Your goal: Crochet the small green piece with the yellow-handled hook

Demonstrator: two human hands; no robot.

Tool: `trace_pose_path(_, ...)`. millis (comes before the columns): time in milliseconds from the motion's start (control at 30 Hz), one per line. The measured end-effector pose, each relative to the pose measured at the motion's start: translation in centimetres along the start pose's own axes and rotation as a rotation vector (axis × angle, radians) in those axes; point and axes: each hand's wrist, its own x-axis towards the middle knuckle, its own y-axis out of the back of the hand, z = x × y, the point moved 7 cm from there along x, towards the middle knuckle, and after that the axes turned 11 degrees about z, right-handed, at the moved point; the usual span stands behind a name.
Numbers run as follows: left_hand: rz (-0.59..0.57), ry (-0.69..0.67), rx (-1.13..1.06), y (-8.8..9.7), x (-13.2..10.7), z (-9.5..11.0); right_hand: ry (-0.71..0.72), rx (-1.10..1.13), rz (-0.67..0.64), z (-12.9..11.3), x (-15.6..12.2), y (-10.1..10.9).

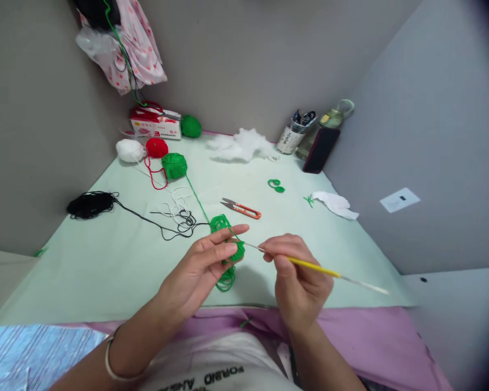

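Note:
My left hand (pixel 206 260) pinches a small green crochet piece (pixel 239 251) between thumb and fingers, with green yarn running over the index finger. My right hand (pixel 297 277) grips a crochet hook (pixel 313 266) with a yellow handle, its thin metal tip touching the piece's edge. Loose loops of green yarn (pixel 219 222) lie behind and below my left hand. A strand runs from there to a green yarn ball (pixel 174 165). Just beyond the hands lie orange thread snips (pixel 242 208). My left palm hides part of the crochet piece.
At left are black yarn (pixel 92 205), a red ball (pixel 157 147), a white ball (pixel 130 150) and a tissue box (pixel 157 127) with scissors on it. White stuffing (pixel 242 145), a pen cup (pixel 291 136) and a phone (pixel 321 150) stand toward the back. A green curled piece (pixel 276 185) lies right of centre.

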Motion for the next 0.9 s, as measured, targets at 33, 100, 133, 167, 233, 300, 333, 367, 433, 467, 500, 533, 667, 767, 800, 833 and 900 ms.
trace_pose_path(33, 0.013, -0.038, 0.012, 0.1, 0.0, 0.3, -0.091, 0.074, 0.017, 0.4, 0.2, -0.1)
trace_pose_path(100, 0.019, -0.128, 0.074, 0.0, 0.0, 0.8, -0.204, 0.163, -0.001, 1.0, 0.4, -0.7)
trace_pose_path(133, 0.013, -0.167, 0.116, -0.1, -0.1, 1.0, -0.229, 0.179, -0.020, 1.2, 0.3, -1.1)
trace_pose_path(167, 0.004, -0.196, 0.160, -0.1, -0.2, 1.0, -0.245, 0.179, -0.029, 1.3, 0.3, -1.3)
trace_pose_path(233, -0.005, -0.227, 0.227, -0.1, -0.3, 1.0, -0.286, 0.178, -0.004, 1.8, 0.1, -1.2)
trace_pose_path(300, 0.008, -0.243, 0.264, 0.1, -0.4, 1.1, -0.379, 0.221, 0.031, 2.6, 0.0, -1.0)
trace_pose_path(333, 0.018, -0.252, 0.278, 0.3, -0.5, 1.1, -0.432, 0.254, 0.042, 3.0, -0.1, -0.9)
trace_pose_path(367, 0.028, -0.261, 0.291, 0.4, -0.5, 1.2, -0.477, 0.287, 0.044, 3.3, -0.2, -0.8)
trace_pose_path(433, 0.041, -0.276, 0.307, 0.6, -0.5, 1.5, -0.534, 0.331, 0.041, 3.6, -0.2, -0.8)
trace_pose_path(467, 0.046, -0.282, 0.310, 0.7, -0.5, 1.6, -0.545, 0.340, 0.039, 3.6, -0.1, -0.8)
trace_pose_path(500, 0.049, -0.285, 0.310, 0.7, -0.5, 1.7, -0.549, 0.342, 0.033, 3.6, -0.1, -0.8)
trace_pose_path(533, 0.050, -0.288, 0.309, 0.8, -0.5, 1.7, -0.549, 0.341, 0.026, 3.6, 0.0, -0.8)
trace_pose_path(667, 0.051, -0.294, 0.328, 0.7, -0.4, 1.7, -0.545, 0.346, 0.000, 3.5, -0.1, -1.0)
trace_pose_path(767, 0.044, -0.291, 0.322, 0.3, -0.4, 1.5, -0.527, 0.336, -0.007, 3.4, -0.3, -1.1)
trace_pose_path(800, 0.038, -0.274, 0.304, 0.2, -0.3, 1.4, -0.514, 0.330, -0.009, 3.4, -0.3, -1.1)
trace_pose_path(833, 0.031, -0.246, 0.280, 0.1, -0.3, 1.3, -0.502, 0.325, -0.013, 3.3, -0.3, -1.1)
trace_pose_path(900, 0.015, -0.160, 0.223, -0.1, -0.1, 1.0, -0.492, 0.331, 0.003, 3.2, -0.1, -0.9)
